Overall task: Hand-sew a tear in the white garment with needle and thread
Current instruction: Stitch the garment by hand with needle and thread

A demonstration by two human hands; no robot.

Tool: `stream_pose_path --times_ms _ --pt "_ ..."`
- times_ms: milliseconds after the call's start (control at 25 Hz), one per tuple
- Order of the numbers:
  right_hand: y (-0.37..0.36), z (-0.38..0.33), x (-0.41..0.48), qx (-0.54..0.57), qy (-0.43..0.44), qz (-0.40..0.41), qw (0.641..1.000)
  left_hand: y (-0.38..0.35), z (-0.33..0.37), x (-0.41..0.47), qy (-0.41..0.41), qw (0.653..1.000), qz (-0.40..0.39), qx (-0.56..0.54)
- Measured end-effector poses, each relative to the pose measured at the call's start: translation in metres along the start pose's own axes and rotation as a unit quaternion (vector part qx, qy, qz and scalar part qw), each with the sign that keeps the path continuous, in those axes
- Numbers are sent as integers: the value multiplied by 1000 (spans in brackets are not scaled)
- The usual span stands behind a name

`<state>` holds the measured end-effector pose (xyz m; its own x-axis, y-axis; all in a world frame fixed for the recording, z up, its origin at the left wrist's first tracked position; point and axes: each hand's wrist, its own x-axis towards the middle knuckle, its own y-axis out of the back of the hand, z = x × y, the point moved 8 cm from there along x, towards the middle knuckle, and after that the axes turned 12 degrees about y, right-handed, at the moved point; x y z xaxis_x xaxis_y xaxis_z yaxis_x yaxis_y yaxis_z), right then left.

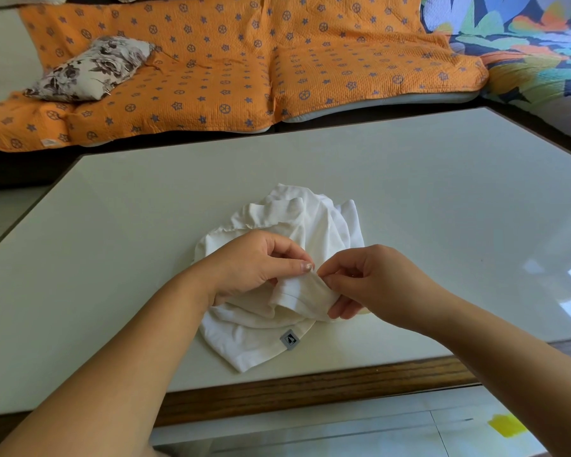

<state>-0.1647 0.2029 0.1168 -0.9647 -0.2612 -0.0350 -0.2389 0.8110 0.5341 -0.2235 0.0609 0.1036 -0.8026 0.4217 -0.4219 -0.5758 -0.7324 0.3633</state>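
A: On the wide pale glossy table, why does the crumpled white cotton garment lie near the front edge?

B: I think it is so that the table bears its weight and the hands must lift only one fold, close to the eyes.

A: And how do the hands stand?

B: Both forearms come in from the near side and meet over the heap. The left hand pinches the top of the raised fold between thumb and forefinger. The right hand pinches it just beside, with its other fingers curled under the hemmed edge. This holds the cloth taut between them, probably at the tear.

A: Needle and thread?

B: Too small to tell. Only a small grey square label shows, below the fold.
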Motion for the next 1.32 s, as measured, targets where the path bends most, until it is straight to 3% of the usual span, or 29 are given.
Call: stream_pose_path --times_ms 240,640,920,1200,1320 --pt "1 2 2 -3 10 3 1000 -7 -3 2 4 999 -31 -16" --pt "-4 -4 3 -8 57 35 998 -5 -1 2 7 996 -15 -93" --pt "-3 -11 2 49 90 100 990 -18 -5 5 49 982 -42 -179" --pt "19 -7 4 35 49 186 981 -16 -7 3 82 976 -35 -201" --pt "40 0 8 140 25 238 961 -14 -7 3 87 975 -34 -200"
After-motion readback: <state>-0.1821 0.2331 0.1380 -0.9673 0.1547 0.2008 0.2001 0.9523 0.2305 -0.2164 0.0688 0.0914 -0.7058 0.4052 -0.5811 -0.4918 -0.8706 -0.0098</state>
